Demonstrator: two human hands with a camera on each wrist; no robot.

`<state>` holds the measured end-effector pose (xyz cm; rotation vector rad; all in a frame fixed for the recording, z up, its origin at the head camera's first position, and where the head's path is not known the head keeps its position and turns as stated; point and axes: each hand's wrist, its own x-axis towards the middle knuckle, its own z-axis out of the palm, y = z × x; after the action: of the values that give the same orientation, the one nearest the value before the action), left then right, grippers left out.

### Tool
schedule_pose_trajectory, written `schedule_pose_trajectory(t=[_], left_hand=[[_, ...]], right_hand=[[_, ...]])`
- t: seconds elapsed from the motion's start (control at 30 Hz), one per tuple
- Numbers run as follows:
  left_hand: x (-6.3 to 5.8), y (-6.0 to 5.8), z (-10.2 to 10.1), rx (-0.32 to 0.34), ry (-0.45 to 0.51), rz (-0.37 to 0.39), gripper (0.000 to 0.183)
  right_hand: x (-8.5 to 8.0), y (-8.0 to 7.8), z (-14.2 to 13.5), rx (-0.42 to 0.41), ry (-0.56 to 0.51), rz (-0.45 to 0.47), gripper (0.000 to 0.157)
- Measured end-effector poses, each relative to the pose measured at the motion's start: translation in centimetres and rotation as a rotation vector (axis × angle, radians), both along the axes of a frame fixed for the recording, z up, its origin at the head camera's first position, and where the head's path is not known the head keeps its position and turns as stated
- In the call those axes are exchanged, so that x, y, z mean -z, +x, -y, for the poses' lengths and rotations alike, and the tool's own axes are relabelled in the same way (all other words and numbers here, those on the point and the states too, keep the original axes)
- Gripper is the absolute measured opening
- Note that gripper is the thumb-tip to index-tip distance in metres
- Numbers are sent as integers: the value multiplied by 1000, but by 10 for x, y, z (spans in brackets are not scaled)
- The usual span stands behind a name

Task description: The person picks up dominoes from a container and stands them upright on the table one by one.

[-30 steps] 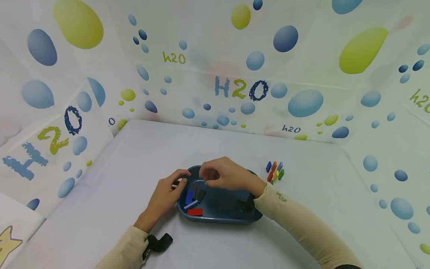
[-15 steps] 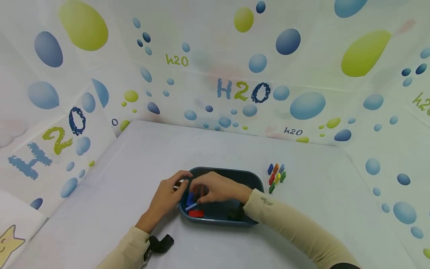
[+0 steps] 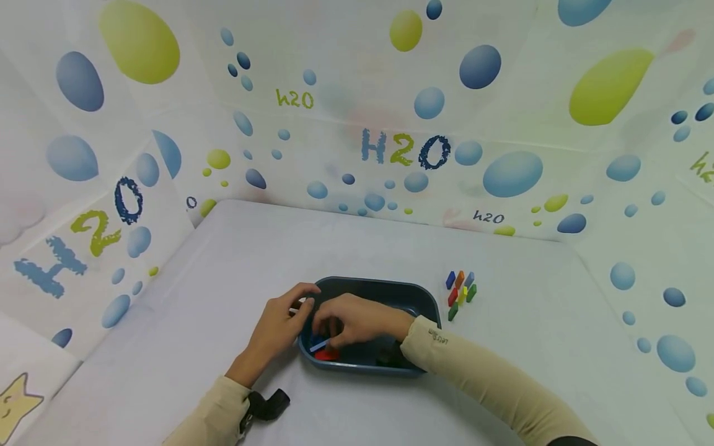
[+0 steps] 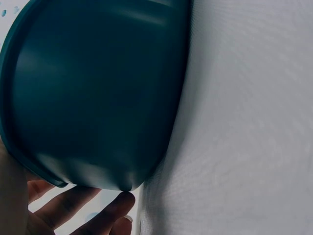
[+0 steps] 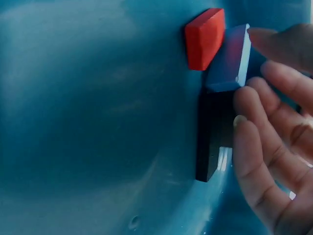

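In the head view a dark blue-green plastic tub (image 3: 368,368) stands on the white-covered table. My left hand (image 3: 283,319) is at its left end, with thumb and index finger by the rim; other fingertips touch the outer wall in the left wrist view. My right hand (image 3: 357,319) reaches down inside the tub's left part, its fingers loosely bent. A light blue block (image 5: 229,61) lies by the right thumb, which touches its edge. Beside it are a red block (image 5: 204,39) and a black block (image 5: 211,132) close to the fingertips. Part of the tub's inside is hidden behind the hand.
Small upright blocks stand grouped right of the tub, among them a red block (image 3: 452,297), an orange block (image 3: 460,280) and a green block (image 3: 453,311). A black strap-like piece (image 3: 270,406) sits at the left wrist. Printed sheeting (image 3: 334,235) surrounds the table.
My right hand has moved down and left into the tub, covering blocks that showed before. The left hand has stayed at the tub's left end. The view has shifted slightly.
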<state>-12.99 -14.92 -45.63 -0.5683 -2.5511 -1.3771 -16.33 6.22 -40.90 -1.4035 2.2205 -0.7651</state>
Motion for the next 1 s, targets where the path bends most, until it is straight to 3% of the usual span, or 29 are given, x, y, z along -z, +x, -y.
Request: schedule_pose_trajectory(t=[0.27, 0.6, 0.77, 1.0], left_hand=[[-2, 1, 0, -23, 9, 39, 23], [-1, 1, -1, -14, 10, 40, 22], [0, 0, 0, -11, 14, 45, 22], [0, 1, 0, -9, 15, 39, 23]], right_hand=[[9, -1, 8, -115, 115, -136, 26], [6, 5, 12, -38, 247, -243, 29], [9, 4, 12, -42, 221, -218, 25], [10, -1, 5, -49, 76, -55, 22]])
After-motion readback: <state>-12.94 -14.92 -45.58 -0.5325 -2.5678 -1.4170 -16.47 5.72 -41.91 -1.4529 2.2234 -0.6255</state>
